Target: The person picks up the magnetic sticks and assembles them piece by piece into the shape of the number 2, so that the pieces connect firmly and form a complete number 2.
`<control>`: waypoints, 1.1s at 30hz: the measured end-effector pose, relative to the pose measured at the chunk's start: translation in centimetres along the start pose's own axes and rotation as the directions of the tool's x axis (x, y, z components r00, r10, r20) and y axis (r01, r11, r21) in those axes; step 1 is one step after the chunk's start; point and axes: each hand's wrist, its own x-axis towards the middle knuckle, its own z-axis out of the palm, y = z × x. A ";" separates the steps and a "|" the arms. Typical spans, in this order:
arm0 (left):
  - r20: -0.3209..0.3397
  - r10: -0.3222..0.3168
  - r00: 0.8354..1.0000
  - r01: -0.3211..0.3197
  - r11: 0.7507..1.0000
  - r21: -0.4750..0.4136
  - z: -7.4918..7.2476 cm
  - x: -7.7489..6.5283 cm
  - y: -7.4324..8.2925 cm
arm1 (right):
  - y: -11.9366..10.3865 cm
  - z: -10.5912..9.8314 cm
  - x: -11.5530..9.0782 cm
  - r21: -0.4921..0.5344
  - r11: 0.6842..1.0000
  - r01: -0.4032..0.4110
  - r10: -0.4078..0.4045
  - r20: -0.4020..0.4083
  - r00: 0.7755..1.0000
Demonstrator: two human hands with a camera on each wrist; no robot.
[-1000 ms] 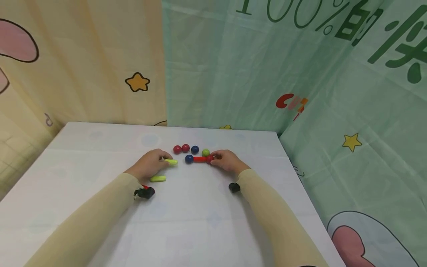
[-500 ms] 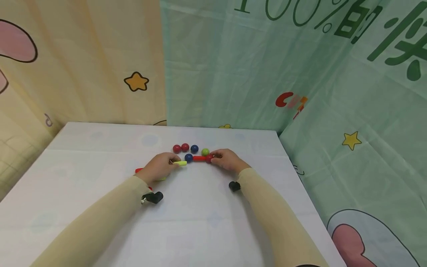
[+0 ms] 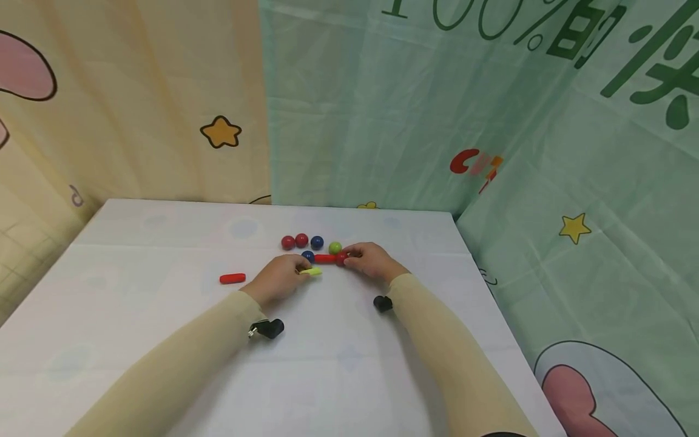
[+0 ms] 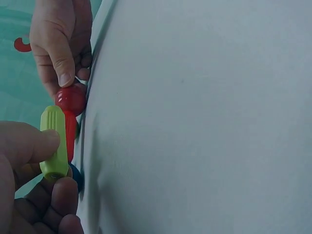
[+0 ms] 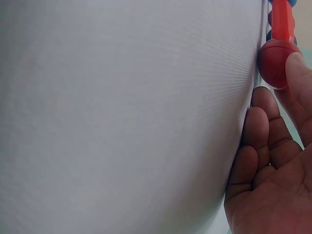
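Observation:
In the head view, my left hand (image 3: pixel 278 279) pinches a yellow-green rod (image 3: pixel 312 272) between thumb and fingers. The left wrist view shows this rod (image 4: pixel 54 141) with its ridged sides and the hole in its end. My right hand (image 3: pixel 372 261) holds a red ball (image 3: pixel 341 260) with thumb and fingers. That ball sits on one end of a red rod (image 3: pixel 325 259), and a blue ball (image 3: pixel 307 256) is on the other end. In the head view, the left hand partly covers the blue ball. The green rod is in front of this piece; whether they touch I cannot tell.
Behind the joined piece lie two red balls, one (image 3: pixel 287 243) at the left end, a blue ball (image 3: pixel 317 243) and a green ball (image 3: pixel 335 247). A loose red rod (image 3: pixel 232 278) rests left of my left hand on the white table (image 3: pixel 327 376). Curtains hang behind.
My left hand has carried the yellow-green rod rightward to the joined piece. A loose red rod has come into view, and a second yellow-green rod is now hidden. The right hand stays put.

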 end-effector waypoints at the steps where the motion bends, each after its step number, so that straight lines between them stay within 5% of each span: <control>1: -0.001 0.005 1.000 -0.005 1.000 0.005 0.2 0.1 0.1 | 0.0 0.0 0.0 0.003 1.000 -0.001 0.001 0.001 1.000; 13: -0.039 0.045 0.998 -0.042 0.998 0.053 2.2 0.9 1.0 | -0.1 0.0 -0.1 0.021 1.000 -0.011 0.011 0.005 1.000; 24: -0.118 -0.043 0.992 0.047 0.999 0.026 4.0 1.5 2.2 | -0.1 -0.1 0.2 0.026 0.999 -0.025 0.025 0.004 1.000; 33: -0.160 -0.063 0.985 0.061 0.998 -0.020 5.0 1.7 3.0 | -0.1 0.1 0.3 0.021 0.999 -0.036 0.036 0.009 0.999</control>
